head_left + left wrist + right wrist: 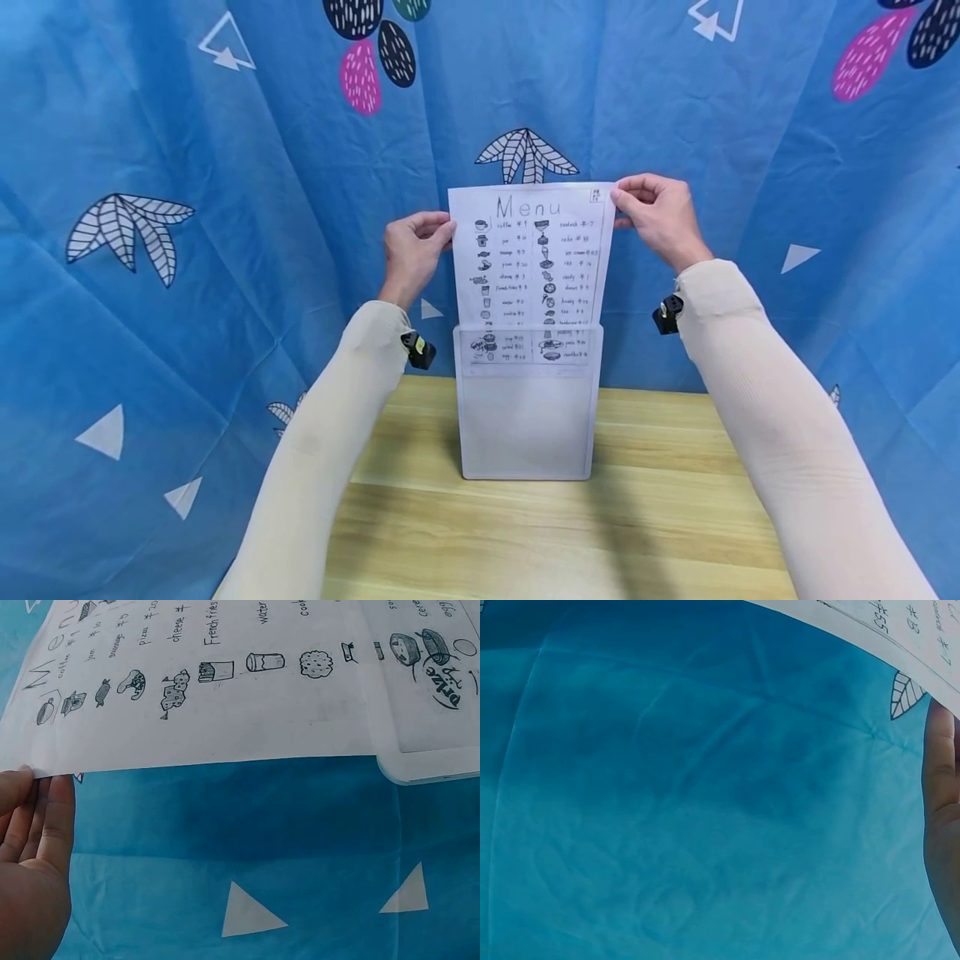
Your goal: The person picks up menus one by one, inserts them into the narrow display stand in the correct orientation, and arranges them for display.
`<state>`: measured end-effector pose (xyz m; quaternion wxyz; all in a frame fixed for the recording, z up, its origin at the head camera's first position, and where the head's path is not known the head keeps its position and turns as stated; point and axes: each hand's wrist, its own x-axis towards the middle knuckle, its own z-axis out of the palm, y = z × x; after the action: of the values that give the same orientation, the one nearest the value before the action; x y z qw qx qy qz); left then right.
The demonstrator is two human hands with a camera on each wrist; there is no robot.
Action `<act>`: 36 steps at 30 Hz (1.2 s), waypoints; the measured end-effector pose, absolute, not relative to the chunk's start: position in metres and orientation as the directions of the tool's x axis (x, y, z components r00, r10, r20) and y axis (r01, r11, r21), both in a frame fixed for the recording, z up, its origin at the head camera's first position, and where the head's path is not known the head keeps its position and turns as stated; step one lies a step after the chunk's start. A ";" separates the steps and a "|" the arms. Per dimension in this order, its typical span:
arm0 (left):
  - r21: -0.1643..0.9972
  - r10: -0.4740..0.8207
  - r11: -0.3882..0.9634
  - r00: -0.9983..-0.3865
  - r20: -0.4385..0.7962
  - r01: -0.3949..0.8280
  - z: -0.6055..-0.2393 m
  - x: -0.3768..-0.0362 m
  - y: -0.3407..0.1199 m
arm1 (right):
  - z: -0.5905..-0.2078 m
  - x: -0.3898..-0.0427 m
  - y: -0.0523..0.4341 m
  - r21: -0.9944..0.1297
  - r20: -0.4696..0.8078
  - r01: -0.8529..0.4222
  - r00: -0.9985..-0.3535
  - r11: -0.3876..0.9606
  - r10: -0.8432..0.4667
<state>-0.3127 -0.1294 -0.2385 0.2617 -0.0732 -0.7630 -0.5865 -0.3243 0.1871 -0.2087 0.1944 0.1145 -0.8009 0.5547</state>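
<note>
**Menu sheet halfway into its stand**

I have the menu sheet [531, 254] by its two upper corners. My left hand [412, 252] pinches the sheet's left edge just below the top corner, fingers curled over the paper's margin; my right hand [658, 215] pinches the top right corner, thumb and fingertips closed on the paper. Both grips are light pinches, nothing else in either hand.

The sheet stands upright with its lower part already inside the clear plastic holder [527, 417], which stands on the wooden table [675, 517] near its far edge, close against the blue patterned cloth [187, 333] hung behind. The last printed rows show through the holder's front; most of the page is above the holder's rim.

As I judge it, the sheet is only partly seated in the sleeve. The next move, I think, calls for both hands to work evenly so the paper stays square to the slot, without bowing or catching on a side wall. The holder is light and nothing braces it, so a crooked push could tip it or skid it back into the cloth.
</note>
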 end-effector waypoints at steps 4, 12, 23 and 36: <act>0.859 -0.193 0.300 -0.856 0.480 0.414 -0.242 -0.313 -0.130 | -0.212 -0.324 0.187 -0.839 0.432 -0.392 -0.901 0.378 0.025; 0.868 -0.196 0.300 -0.865 0.463 0.396 -0.250 -0.314 -0.130 | -0.218 -0.325 0.189 -0.844 0.422 -0.388 -0.907 0.371 0.011; 0.863 -0.189 0.307 -0.863 0.468 0.401 -0.257 -0.313 -0.132 | -0.226 -0.328 0.190 -0.835 0.425 -0.396 -0.905 0.383 -0.008; 0.866 -0.188 0.317 -0.870 0.457 0.386 -0.261 -0.311 -0.133 | -0.229 -0.328 0.188 -0.840 0.421 -0.397 -0.907 0.370 -0.017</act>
<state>-0.3114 -0.1334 -0.2608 0.2472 -0.0641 -0.7730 -0.5807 -0.3279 0.1879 -0.2294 0.1741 0.1279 -0.8091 0.5466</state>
